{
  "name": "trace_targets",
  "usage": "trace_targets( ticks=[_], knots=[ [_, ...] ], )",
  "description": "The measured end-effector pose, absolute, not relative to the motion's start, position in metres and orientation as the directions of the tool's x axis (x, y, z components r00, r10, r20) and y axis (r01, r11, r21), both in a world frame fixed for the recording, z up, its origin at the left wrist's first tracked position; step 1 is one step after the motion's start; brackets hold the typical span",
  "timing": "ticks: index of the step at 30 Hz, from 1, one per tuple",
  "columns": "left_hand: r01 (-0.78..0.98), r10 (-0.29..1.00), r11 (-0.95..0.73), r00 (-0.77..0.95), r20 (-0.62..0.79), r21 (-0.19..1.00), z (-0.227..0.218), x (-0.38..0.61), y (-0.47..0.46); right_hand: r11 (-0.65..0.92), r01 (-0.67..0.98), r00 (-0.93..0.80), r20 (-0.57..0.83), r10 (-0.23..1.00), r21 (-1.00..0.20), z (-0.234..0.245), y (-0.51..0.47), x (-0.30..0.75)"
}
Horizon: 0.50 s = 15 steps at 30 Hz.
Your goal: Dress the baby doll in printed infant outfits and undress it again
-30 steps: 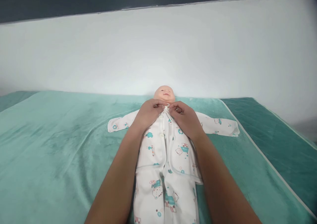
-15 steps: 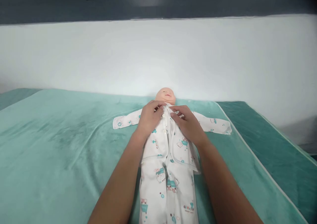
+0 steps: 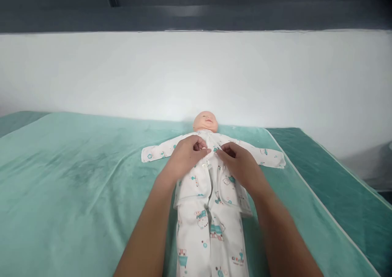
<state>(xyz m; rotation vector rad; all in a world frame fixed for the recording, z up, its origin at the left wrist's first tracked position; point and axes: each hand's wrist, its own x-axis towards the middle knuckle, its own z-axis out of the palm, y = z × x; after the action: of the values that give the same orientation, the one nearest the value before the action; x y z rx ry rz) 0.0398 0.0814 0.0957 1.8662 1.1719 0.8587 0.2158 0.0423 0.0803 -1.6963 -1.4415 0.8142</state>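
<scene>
A baby doll (image 3: 206, 121) lies on its back, dressed in a white printed shirt (image 3: 196, 183) and matching trousers (image 3: 196, 232). My left hand (image 3: 192, 150) pinches the shirt's left front edge at the chest, by the button line. Across from it, my right hand (image 3: 234, 156) pinches the other front edge. Below my hands the two fronts hang apart, and a pale button (image 3: 204, 166) shows on the left one. Near the collar the fronts meet. The doll's sleeves stretch out to both sides.
A light green blanket (image 3: 76, 179) covers the surface under the doll, over a darker green cloth (image 3: 324, 166) at the right. Behind stands a white wall (image 3: 196, 72), with a dark window frame (image 3: 183, 15) above.
Both my hands have moved down from the collar to the chest, leaving the collar in view. The camera view has tilted up slightly.
</scene>
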Motion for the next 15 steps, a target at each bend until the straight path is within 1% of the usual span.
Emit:
trace_targets(
  ticks=[3,5,7,8,10,13,15],
  knots=[
    [0.435,0.926,-0.257,0.368,0.091,0.863,0.101,0.036,0.082,-0.126,0.341,0.123,-0.089,0.988,-0.932,0.083,0.043,0.221],
    [0.418,0.932,-0.230,0.356,0.075,0.879,0.101,0.035,0.084,-0.110,0.252,0.101,-0.087,0.991,-0.962,0.086,0.043,0.222],
    [0.359,0.938,-0.205,0.337,0.078,0.911,0.100,0.036,0.085,-0.083,0.209,0.089,-0.066,0.994,-0.974,0.089,0.043,0.220],
    [0.321,0.942,-0.192,0.327,0.082,0.927,0.098,0.037,0.086,-0.082,0.221,0.092,-0.063,0.994,-0.972,0.090,0.043,0.218],
    [0.256,0.951,-0.164,0.299,0.083,0.953,0.097,0.038,0.087,-0.093,0.321,0.143,-0.049,0.989,-0.943,0.092,0.044,0.212],
    [0.229,0.959,-0.145,0.271,0.080,0.963,0.095,0.042,0.087,-0.084,0.531,0.240,0.054,0.969,-0.843,0.093,0.045,0.202],
    [0.244,0.958,-0.151,0.275,0.081,0.958,0.095,0.043,0.087,-0.065,0.617,0.247,0.115,0.962,-0.784,0.093,0.045,0.197]
  ],
)
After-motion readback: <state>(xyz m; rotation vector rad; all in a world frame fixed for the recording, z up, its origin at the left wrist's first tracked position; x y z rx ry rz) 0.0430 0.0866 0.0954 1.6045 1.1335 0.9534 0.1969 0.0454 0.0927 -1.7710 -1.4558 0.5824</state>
